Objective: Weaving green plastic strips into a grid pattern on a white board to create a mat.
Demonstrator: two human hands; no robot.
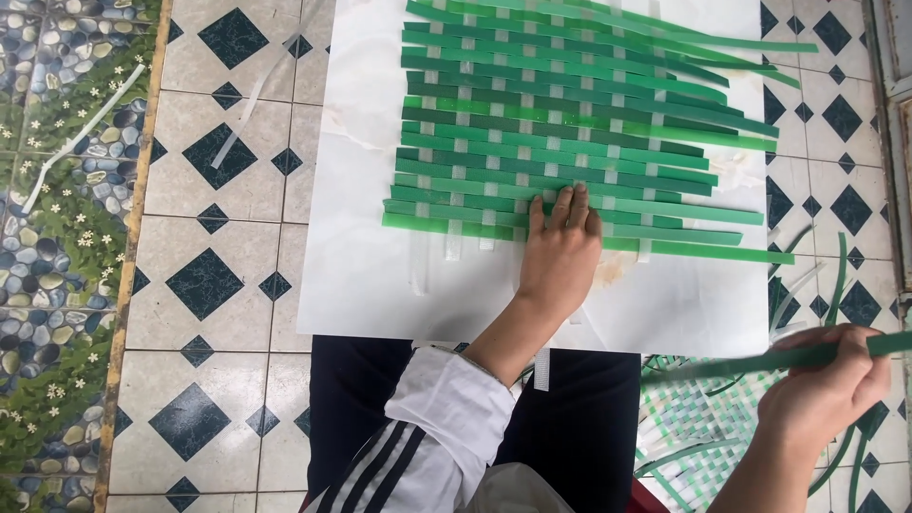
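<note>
Mid-weave, the left hand (pixel 562 249) presses flat, fingers together, on the bottom edge of the green mat (pixel 570 133) lying on the white sheet (pixel 380 256), while at four o'clock the right hand (pixel 825 385) pinches a loose green strip (pixel 760 361), which seemingly needs threading next.

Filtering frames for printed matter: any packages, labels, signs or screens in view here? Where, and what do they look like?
None in view: only the green and white woven strip mat on a white sheet, patterned floor tiles, the left hand on the mat, and the right hand holding a loose green strip.
</note>
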